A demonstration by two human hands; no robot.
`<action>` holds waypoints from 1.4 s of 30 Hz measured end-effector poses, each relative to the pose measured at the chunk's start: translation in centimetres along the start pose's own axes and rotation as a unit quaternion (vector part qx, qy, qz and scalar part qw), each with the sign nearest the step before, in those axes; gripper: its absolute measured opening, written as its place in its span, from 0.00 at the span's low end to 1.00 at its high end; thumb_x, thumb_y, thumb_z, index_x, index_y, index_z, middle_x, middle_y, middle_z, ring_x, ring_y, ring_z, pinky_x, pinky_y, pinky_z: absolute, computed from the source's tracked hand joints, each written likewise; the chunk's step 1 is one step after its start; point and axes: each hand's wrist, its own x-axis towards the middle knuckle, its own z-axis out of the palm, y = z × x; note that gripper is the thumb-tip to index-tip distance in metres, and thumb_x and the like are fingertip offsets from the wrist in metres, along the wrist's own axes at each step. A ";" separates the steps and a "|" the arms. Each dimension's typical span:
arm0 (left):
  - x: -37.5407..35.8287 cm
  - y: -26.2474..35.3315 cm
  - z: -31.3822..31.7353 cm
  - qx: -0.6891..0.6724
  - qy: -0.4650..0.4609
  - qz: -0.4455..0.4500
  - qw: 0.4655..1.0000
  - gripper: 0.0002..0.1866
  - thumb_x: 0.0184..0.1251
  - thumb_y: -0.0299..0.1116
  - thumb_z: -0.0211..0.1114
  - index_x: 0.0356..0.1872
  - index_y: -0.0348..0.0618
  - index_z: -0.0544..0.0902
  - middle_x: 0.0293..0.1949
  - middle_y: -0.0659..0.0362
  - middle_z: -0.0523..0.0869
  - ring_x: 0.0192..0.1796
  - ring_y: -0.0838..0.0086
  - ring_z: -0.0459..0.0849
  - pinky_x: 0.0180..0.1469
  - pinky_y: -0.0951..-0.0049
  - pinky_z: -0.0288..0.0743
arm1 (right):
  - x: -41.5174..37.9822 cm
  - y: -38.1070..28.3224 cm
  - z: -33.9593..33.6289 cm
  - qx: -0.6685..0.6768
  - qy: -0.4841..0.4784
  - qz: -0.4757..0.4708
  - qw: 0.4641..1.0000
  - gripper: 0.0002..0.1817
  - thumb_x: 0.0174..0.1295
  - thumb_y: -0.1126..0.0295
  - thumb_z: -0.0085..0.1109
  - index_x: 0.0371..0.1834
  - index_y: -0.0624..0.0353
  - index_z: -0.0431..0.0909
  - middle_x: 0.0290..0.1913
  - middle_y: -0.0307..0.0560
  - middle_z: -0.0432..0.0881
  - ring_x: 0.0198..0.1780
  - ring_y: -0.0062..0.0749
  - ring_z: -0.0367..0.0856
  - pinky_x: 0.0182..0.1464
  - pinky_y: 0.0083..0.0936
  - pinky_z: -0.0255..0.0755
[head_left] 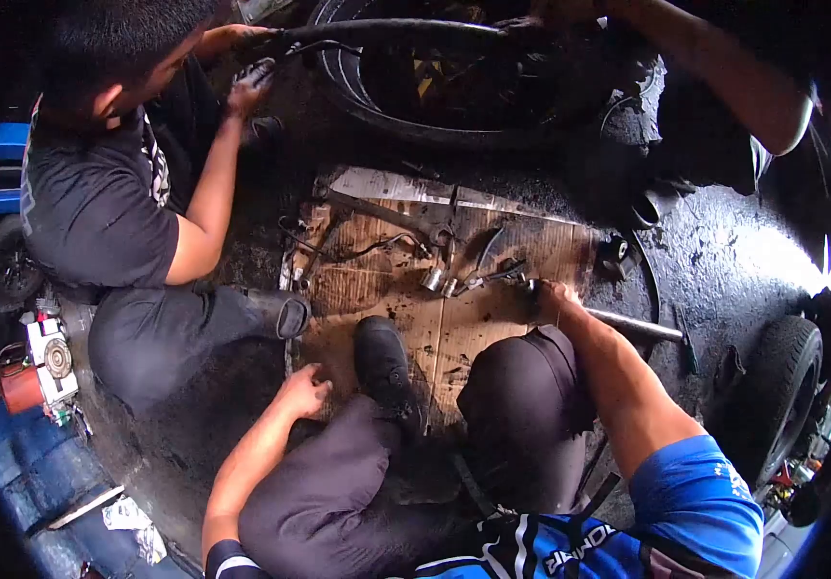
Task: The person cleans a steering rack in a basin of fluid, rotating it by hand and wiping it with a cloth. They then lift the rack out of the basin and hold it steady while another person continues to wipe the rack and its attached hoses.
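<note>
Grimy, oil-blackened workshop floor [724,251] is being shown from the one head view, with a flattened sheet of cardboard [435,328] laid over it, seemingly so that loose parts are kept out of the dirt and can be found again.

On the cardboard, the right hand [552,292] is being pressed down with the fingers curled over the near end of a long metal bar [632,328]; whether the bar is truly being gripped or only steadied cannot be told, since the fingertips are hidden. The bar is lying flat and pointing away to the right of that hand. Just left of the right hand, two small shiny sockets [437,281] are standing side by side, with a couple of slim wrench-like tools [492,275] beside them, all apparently kept within easy reach.

The left hand [304,388] is being rested on the floor at the cardboard's near left edge, loosely curled and holding nothing, seemingly as a prop for the body's weight. Between the two hands, one black shoe [381,362] is being planted on the cardboard.

Far beyond both hands, a large tyre [454,121] is lying flat. A second person [107,203] is crouched to the left, both of that person's hands being held at a dark hose [386,31] across the tyre's rim. One further arm [724,68] is reaching in from the upper right.
</note>
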 end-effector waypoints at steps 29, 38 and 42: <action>1.2 -3.4 1.3 0.102 0.010 0.085 0.991 0.32 0.63 0.45 0.63 0.65 0.39 0.69 0.50 0.43 0.83 0.55 0.53 0.81 0.58 0.61 0.74 | -4.9 -4.5 -6.1 -0.019 0.071 -0.062 0.995 0.31 0.36 0.52 0.77 0.42 0.58 0.81 0.38 0.57 0.85 0.43 0.51 0.85 0.43 0.42 0.80; -1.0 -0.8 -0.8 -0.008 -0.006 0.092 0.996 0.32 0.63 0.44 0.63 0.65 0.39 0.69 0.47 0.45 0.85 0.52 0.55 0.83 0.55 0.62 0.75 | -4.5 -4.5 -5.5 -0.019 0.040 -0.014 0.999 0.21 0.45 0.56 0.71 0.40 0.56 0.82 0.37 0.56 0.85 0.41 0.51 0.86 0.40 0.43 0.80; 0.6 -0.7 0.1 0.017 -0.001 -0.002 1.000 0.32 0.62 0.43 0.63 0.65 0.38 0.68 0.46 0.46 0.85 0.52 0.55 0.83 0.55 0.62 0.75 | -5.6 -4.9 -6.6 -0.016 0.045 -0.029 0.998 0.23 0.42 0.55 0.73 0.40 0.55 0.82 0.36 0.55 0.85 0.41 0.48 0.86 0.40 0.43 0.80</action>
